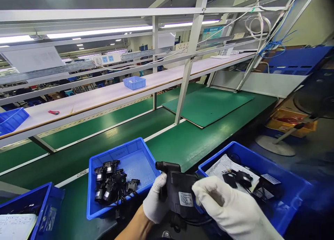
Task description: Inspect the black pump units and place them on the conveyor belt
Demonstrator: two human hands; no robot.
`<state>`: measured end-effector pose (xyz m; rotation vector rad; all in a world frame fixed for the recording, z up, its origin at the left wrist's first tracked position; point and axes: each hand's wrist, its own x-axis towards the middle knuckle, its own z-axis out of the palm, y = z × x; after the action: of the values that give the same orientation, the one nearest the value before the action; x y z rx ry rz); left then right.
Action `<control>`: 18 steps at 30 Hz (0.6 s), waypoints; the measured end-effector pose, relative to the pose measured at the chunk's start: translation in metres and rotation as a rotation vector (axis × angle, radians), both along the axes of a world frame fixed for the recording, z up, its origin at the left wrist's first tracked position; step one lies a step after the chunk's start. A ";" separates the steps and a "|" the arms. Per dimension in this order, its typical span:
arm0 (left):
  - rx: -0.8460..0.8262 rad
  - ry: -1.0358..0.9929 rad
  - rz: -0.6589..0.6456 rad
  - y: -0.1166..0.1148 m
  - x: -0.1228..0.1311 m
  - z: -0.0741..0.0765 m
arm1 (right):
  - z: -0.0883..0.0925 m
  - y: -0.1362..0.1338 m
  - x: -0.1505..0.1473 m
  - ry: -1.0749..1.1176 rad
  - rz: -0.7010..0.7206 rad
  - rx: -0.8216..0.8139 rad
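In my gloved left hand (156,200) I hold a black water pump (174,184) by its left side. A threaded outlet sticks out at the top, and a white printed label (185,199) is on the face toward me. My gloved right hand (221,201) is closed, thumb and fingers pinched together at the pump's right edge beside the label. Whatever may be between those fingertips is hidden. Black cables (198,220) hang below the pump. Several similar black pumps (111,184) lie heaped in the blue bin (142,156) to the left.
Another blue bin (289,175) at right holds papers and black parts. A third blue bin (49,212) stands at lower left. Beyond the green bench (167,144), metal posts (185,86) carry a shelf (104,102) with a small blue basket (134,82). A fan's round base (276,146) stands at right.
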<state>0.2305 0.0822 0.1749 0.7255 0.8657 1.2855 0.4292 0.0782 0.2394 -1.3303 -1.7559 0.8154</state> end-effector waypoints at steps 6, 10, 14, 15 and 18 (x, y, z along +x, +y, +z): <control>0.000 -0.163 -0.143 -0.002 0.008 0.020 | -0.002 -0.006 0.000 0.035 0.016 -0.016; -0.002 -0.286 -0.182 -0.006 0.009 0.022 | -0.004 -0.008 -0.002 0.008 -0.003 -0.012; -0.022 -0.326 -0.197 -0.010 0.007 0.020 | -0.006 -0.011 -0.005 -0.003 -0.009 0.000; -0.009 -0.293 -0.172 -0.011 0.006 0.018 | -0.006 -0.011 -0.005 -0.011 -0.005 -0.004; 0.073 -0.111 -0.075 -0.013 0.001 0.006 | -0.008 -0.014 -0.005 -0.033 -0.004 -0.016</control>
<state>0.2312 0.0690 0.1812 0.7308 0.6989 1.2837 0.4243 0.0642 0.2318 -1.3645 -1.7747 0.8116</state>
